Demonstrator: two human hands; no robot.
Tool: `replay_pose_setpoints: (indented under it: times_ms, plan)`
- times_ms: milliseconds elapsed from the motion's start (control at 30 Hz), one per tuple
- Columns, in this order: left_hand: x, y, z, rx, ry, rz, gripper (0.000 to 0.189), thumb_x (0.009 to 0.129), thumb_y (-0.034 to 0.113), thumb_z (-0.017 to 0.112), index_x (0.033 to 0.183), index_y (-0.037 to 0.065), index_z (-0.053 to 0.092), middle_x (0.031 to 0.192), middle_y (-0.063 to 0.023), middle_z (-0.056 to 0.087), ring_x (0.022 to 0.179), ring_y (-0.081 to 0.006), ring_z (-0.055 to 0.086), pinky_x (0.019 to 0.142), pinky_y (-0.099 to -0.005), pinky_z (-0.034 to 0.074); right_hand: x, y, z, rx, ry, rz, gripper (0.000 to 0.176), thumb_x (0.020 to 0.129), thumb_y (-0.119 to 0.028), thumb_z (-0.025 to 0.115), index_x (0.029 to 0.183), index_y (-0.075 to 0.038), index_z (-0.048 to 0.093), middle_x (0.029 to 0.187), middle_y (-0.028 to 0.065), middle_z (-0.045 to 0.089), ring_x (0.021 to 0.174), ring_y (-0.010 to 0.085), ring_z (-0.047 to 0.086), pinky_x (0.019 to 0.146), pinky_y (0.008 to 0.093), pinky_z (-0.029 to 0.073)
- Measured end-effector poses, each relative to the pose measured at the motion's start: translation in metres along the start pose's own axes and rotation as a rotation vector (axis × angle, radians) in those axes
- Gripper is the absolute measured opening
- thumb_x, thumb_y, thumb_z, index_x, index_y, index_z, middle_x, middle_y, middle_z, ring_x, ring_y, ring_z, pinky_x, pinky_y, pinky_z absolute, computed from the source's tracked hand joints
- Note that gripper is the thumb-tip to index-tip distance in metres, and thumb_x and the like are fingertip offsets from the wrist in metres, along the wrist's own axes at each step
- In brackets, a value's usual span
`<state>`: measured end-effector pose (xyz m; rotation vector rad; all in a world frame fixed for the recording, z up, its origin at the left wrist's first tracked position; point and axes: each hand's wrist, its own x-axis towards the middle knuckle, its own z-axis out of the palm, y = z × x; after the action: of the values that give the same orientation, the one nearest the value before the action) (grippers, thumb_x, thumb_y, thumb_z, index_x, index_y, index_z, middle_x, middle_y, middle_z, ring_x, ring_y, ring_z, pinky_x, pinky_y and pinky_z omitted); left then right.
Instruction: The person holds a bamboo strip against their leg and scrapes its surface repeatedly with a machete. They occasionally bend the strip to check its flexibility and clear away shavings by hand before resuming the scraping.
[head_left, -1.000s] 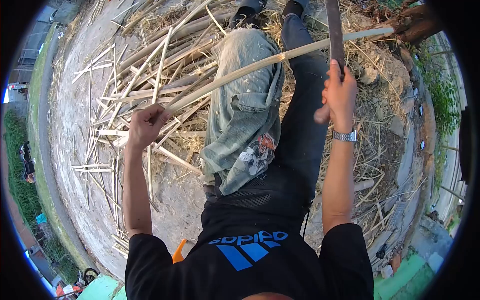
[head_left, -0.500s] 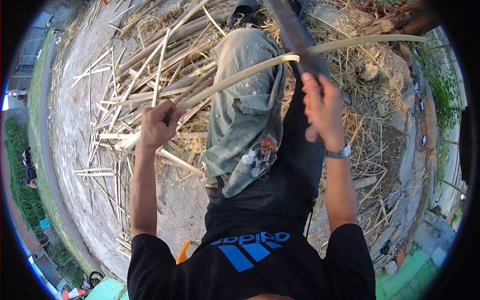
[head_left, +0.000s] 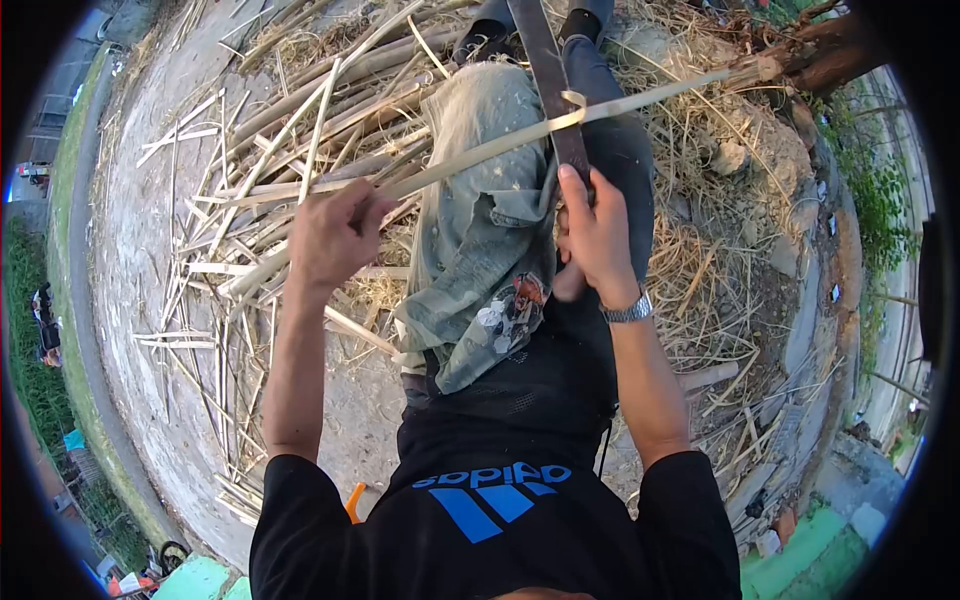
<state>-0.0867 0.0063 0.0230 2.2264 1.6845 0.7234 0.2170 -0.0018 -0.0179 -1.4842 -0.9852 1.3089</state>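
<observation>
A long pale bamboo strip (head_left: 480, 157) slants across my lap. My left hand (head_left: 338, 235) is closed around its near end. My right hand (head_left: 598, 228) grips the handle of a machete (head_left: 545, 72), whose dark blade points away from me. The blade meets the strip, and a thin curled shaving (head_left: 573, 99) stands up at that spot. The handle's rounded butt pokes out below my right hand. Under the strip, a worn grey-green cloth (head_left: 475, 225) covers one of my legs. The strip's far end reaches a rough wooden log (head_left: 835, 55).
Bamboo poles and split strips (head_left: 270, 190) lie in a loose pile on the concrete ground (head_left: 150, 270) to the left. Shavings and stones (head_left: 732, 157) cover the ground on the right. An orange object (head_left: 355, 503) shows beside my left hip.
My right hand and the machete have moved left and slightly toward me. The strip's outer part now lies lower and straighter, and the curl at the blade has shifted left. My left hand keeps its grip.
</observation>
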Motion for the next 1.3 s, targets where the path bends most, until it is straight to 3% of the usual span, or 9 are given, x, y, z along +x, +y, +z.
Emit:
replay_pose_setpoints:
  times_ms: [100,233,700,800,933,1100,1200,1233,1300]
  plan:
    - [-0.004,-0.013,-0.004,0.048,0.015,0.082,0.027,0.093,0.024,0.079,0.077,0.008,0.063,0.053,-0.0049,0.061,0.042,-0.0212,0.057,0.044,-0.0376,0.042,0.001,-0.018,-0.034,0.032,-0.101,0.118,0.036,0.104,-0.04,0.064,0.096,-0.006,0.06,0.06,-0.0046,0.047,0.041,0.0045,0.042,0.036,0.0243,0.034]
    - [-0.006,0.004,0.012,0.062,0.036,0.071,0.026,0.094,0.023,0.078,0.08,0.006,0.064,0.056,-0.0066,0.064,0.043,-0.022,0.059,0.046,-0.0362,0.043,0.028,-0.01,-0.034,-0.075,0.166,0.014,0.042,0.104,-0.044,0.061,0.094,-0.003,0.059,0.059,-0.0036,0.046,0.041,0.0056,0.043,0.036,0.0254,0.034]
    - [-0.009,0.016,0.008,-0.069,-0.089,-0.225,0.024,0.093,0.021,0.079,0.084,0.0,0.068,0.058,-0.0095,0.063,0.047,-0.0153,0.049,0.049,-0.0331,0.039,0.002,-0.024,-0.018,0.246,-0.26,0.232,0.036,0.105,-0.038,0.062,0.094,-0.006,0.055,0.061,-0.0038,0.046,0.041,0.005,0.042,0.036,0.0244,0.035]
    - [-0.022,0.006,-0.012,-0.059,-0.069,-0.207,0.032,0.092,0.033,0.079,0.087,0.003,0.067,0.059,-0.0123,0.061,0.05,-0.0304,0.057,0.053,-0.0408,0.043,0.003,-0.026,-0.033,0.277,-0.161,0.225,0.035,0.105,-0.038,0.062,0.094,-0.006,0.055,0.06,-0.0038,0.045,0.041,0.0043,0.04,0.036,0.0237,0.034]
    - [-0.044,-0.02,-0.034,0.085,-0.095,-0.167,0.031,0.092,0.034,0.078,0.091,0.005,0.069,0.061,-0.0132,0.063,0.053,-0.0308,0.06,0.053,-0.0396,0.044,0.027,-0.016,-0.063,-0.037,0.16,0.005,0.035,0.105,-0.038,0.062,0.093,-0.006,0.056,0.06,-0.0036,0.047,0.04,0.0044,0.041,0.035,0.024,0.033]
    - [-0.065,-0.042,-0.052,-0.176,-0.147,-0.494,0.028,0.097,0.023,0.076,0.084,-0.001,0.068,0.056,0.0036,0.051,0.053,-0.0031,0.039,0.049,-0.0269,0.03,0.042,-0.013,-0.083,-0.233,0.317,-0.046,0.036,0.105,-0.038,0.062,0.09,-0.006,0.059,0.059,-0.0018,0.05,0.04,0.007,0.047,0.036,0.0271,0.035]
    - [-0.059,-0.04,-0.032,-0.14,-0.149,-0.436,0.037,0.094,0.031,0.079,0.081,-0.002,0.069,0.056,0.0023,0.051,0.054,-0.0055,0.037,0.05,-0.028,0.029,0.04,0.004,-0.055,-0.383,0.32,-0.19,0.039,0.106,-0.037,0.061,0.09,-0.001,0.06,0.06,0.0094,0.059,0.046,0.0216,0.059,0.043,0.0385,0.043]
    - [-0.051,-0.028,-0.024,-0.164,-0.118,-0.399,0.038,0.094,0.033,0.08,0.081,-0.002,0.07,0.055,0.0018,0.05,0.054,-0.0059,0.036,0.049,-0.0285,0.028,0.033,0.012,-0.036,-0.619,0.303,-0.477,0.037,0.105,-0.033,0.062,0.09,0.0,0.059,0.062,0.0148,0.062,0.052,0.0308,0.063,0.051,0.0426,0.047]
    - [-0.047,-0.027,-0.026,-0.175,-0.121,-0.415,0.038,0.094,0.033,0.08,0.081,-0.002,0.071,0.054,0.0019,0.05,0.054,-0.006,0.036,0.049,-0.0285,0.028,0.004,0.006,-0.004,-0.419,0.089,-0.408,0.032,0.103,-0.028,0.065,0.091,0.0,0.06,0.065,0.0189,0.064,0.058,0.033,0.066,0.056,0.0415,0.048]
